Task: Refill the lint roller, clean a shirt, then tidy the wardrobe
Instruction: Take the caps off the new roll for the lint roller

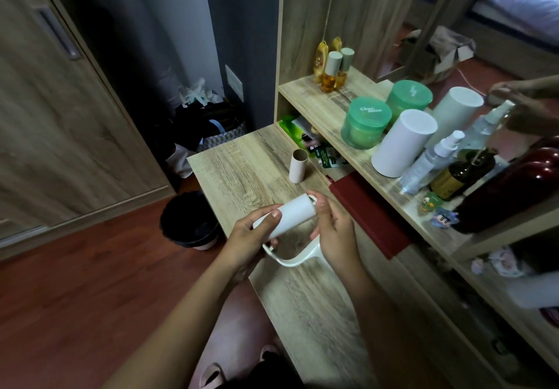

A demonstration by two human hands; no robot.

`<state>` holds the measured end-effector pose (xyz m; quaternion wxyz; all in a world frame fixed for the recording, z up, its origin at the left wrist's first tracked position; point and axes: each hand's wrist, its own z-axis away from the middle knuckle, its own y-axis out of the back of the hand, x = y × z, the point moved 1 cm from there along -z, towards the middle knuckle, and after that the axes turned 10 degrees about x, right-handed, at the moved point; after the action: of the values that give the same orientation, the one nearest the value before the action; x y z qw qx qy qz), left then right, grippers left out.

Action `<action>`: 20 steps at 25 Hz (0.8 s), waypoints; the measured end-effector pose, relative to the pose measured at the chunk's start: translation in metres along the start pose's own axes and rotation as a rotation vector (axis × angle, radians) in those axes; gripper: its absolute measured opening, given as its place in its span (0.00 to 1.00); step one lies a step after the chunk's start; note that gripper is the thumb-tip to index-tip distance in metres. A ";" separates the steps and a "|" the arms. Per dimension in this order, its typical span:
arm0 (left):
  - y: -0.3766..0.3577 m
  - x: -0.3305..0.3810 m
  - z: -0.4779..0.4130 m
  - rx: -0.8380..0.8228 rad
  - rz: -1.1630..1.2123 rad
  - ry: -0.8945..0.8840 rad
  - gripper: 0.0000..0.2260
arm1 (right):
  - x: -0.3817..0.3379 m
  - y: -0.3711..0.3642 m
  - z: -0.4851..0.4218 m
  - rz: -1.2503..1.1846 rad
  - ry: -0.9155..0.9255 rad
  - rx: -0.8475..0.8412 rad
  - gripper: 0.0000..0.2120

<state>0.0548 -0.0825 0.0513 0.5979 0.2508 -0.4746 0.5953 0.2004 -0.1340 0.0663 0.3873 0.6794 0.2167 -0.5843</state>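
Over the wooden dresser top (pixel 242 170) I hold a white lint roller. My left hand (pixel 248 237) grips the white adhesive roll (pixel 292 214), thumb on top. My right hand (pixel 335 231) closes on the roller's white curved handle (pixel 298 258), fingertips at the roll's far end. An empty cardboard core (pixel 298 166) stands upright on the dresser top just beyond my hands.
A dark red book (pixel 372 213) lies at the shelf edge to the right. The shelf carries green jars (pixel 364 122), a white cylinder (pixel 402 143), spray bottles and a mirror. A black bin (pixel 190 222) stands on the floor left of the dresser. The wardrobe door (pixel 60 101) is at far left.
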 end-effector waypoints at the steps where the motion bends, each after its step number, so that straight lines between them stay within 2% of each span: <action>1: 0.001 -0.002 0.001 -0.009 0.013 0.006 0.14 | 0.000 0.000 0.000 -0.009 0.001 -0.004 0.14; 3: 0.001 -0.004 0.002 -0.016 0.033 0.012 0.16 | 0.001 0.000 0.001 -0.012 0.002 -0.009 0.15; 8: -0.001 -0.006 0.001 0.018 0.108 0.033 0.12 | 0.006 0.001 0.003 -0.009 -0.005 0.015 0.17; 13: 0.000 -0.002 -0.015 0.111 0.034 0.004 0.11 | 0.013 0.008 0.002 -0.009 -0.036 0.068 0.16; 17: 0.005 0.010 -0.032 0.148 -0.034 -0.044 0.11 | 0.052 0.012 -0.010 0.067 -0.165 0.140 0.11; 20: 0.002 0.012 -0.036 0.147 -0.078 -0.066 0.12 | 0.095 -0.001 -0.023 0.127 -0.306 0.118 0.13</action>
<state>0.0605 -0.0457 0.0461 0.5845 0.3319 -0.4389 0.5962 0.2356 -0.1309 -0.0249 0.4112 0.6163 0.0771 -0.6672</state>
